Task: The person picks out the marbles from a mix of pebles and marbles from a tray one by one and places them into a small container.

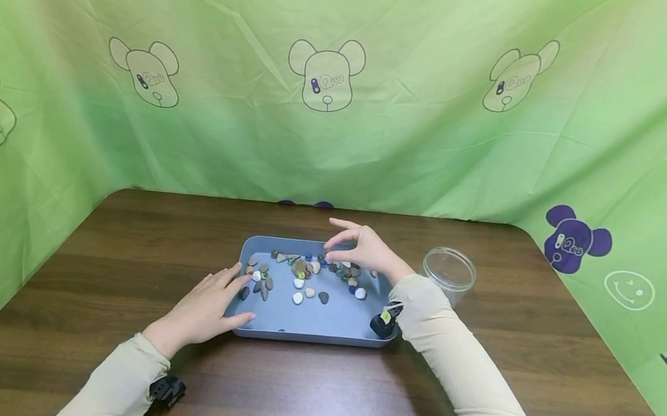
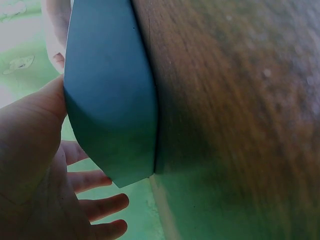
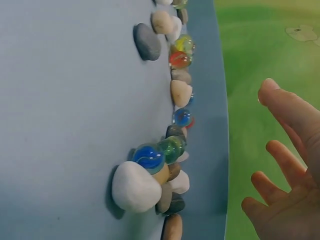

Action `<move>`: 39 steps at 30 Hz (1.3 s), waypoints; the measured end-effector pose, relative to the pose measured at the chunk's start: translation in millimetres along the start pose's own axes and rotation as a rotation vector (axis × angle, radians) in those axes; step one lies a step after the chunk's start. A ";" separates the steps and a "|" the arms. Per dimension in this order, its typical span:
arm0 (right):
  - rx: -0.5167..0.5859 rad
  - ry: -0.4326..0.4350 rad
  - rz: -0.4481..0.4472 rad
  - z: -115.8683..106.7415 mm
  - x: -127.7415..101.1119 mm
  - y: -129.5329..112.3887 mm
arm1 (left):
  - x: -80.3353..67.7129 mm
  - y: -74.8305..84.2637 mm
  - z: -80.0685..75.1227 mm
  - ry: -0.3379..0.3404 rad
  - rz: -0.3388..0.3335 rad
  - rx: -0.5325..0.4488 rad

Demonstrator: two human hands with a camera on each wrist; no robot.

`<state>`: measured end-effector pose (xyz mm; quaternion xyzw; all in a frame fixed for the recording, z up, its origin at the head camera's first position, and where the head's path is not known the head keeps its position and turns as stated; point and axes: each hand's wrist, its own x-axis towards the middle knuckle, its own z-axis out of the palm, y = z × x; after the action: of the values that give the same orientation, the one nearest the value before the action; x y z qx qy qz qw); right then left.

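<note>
A shallow blue-grey tray (image 1: 327,321) holds scattered pebbles and glass marbles, mostly toward its far side. My left hand (image 1: 204,306) rests at the tray's left front corner, fingers spread along the rim; in the left wrist view its thumb (image 2: 50,97) lies against the tray wall (image 2: 110,90). Above the far part of the tray is my right hand (image 1: 370,249), thumb and index bent toward each other with a small gap. The right wrist view shows no object in this hand (image 3: 295,190). Below lie a white stone (image 3: 135,187), a blue marble (image 3: 148,157) and a red marble (image 3: 180,59).
A clear round jar (image 1: 449,271) stands just right of the tray, partly behind the right sleeve (image 1: 447,342). The brown wooden table (image 1: 153,243) is enclosed at the back and sides by a green printed cloth (image 1: 225,135). Each wrist wears a small black device (image 1: 168,390).
</note>
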<state>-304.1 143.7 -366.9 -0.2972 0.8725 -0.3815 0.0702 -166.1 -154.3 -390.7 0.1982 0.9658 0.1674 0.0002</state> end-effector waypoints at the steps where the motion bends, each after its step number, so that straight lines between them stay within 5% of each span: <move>1: 0.001 0.003 0.002 -0.7 0.1 -0.6 | 0.0 -0.1 0.1 0.001 0.001 0.000; 39: 0.052 0.067 0.010 -25.8 -14.8 -11.0 | 0.7 -2.5 2.2 0.000 0.009 0.014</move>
<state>-295.9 162.4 -342.6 -0.2781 0.8655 -0.4135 0.0507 -167.5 -155.5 -393.5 0.2026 0.9660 0.1607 -0.0018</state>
